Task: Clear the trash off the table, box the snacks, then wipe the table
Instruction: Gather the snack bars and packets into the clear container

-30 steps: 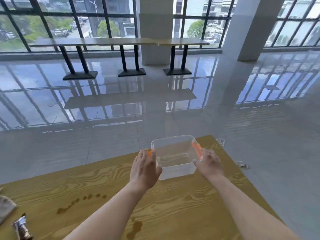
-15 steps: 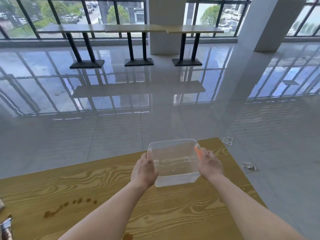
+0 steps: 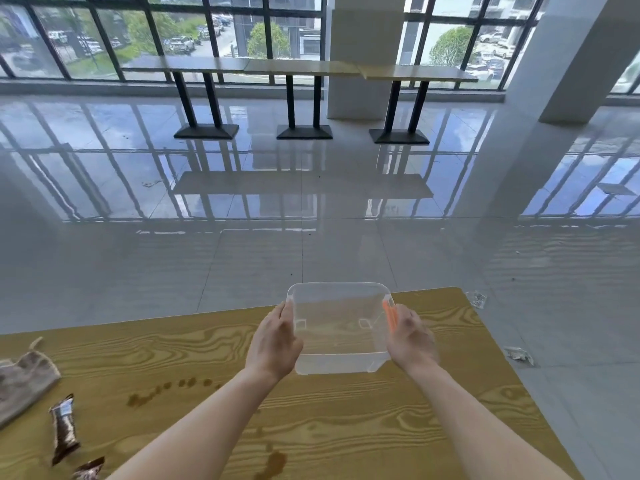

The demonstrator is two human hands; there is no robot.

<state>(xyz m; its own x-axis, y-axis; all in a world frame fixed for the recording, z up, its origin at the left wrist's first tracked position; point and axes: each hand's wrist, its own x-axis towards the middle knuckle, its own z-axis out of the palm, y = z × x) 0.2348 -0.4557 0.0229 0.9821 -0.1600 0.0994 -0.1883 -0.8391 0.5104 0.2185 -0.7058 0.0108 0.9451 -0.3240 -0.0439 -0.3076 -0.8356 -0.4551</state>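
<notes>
A clear plastic box (image 3: 337,341) with orange side clips is held over the far part of the wooden table (image 3: 346,427). My left hand (image 3: 275,342) grips its left wall and my right hand (image 3: 410,337) grips its right wall by the orange clip. The box is empty and looks lifted, tilted a little toward me. Two brown snack bars lie at the table's near left: one (image 3: 64,427) lengthwise, another (image 3: 88,469) partly cut off at the bottom edge. A beige cloth (image 3: 20,382) lies at the left edge. Brown spill stains (image 3: 166,391) mark the tabletop.
Two crumpled wrappers lie on the tiled floor to the right of the table, one (image 3: 477,298) near its far corner and one (image 3: 519,355) further right. A larger brown stain (image 3: 272,462) is near the table's front. Long counter tables (image 3: 301,69) stand by the windows.
Both hands have raised the box and drawn it slightly toward me. The view has shifted, so the cloth and snack bars show again at the left.
</notes>
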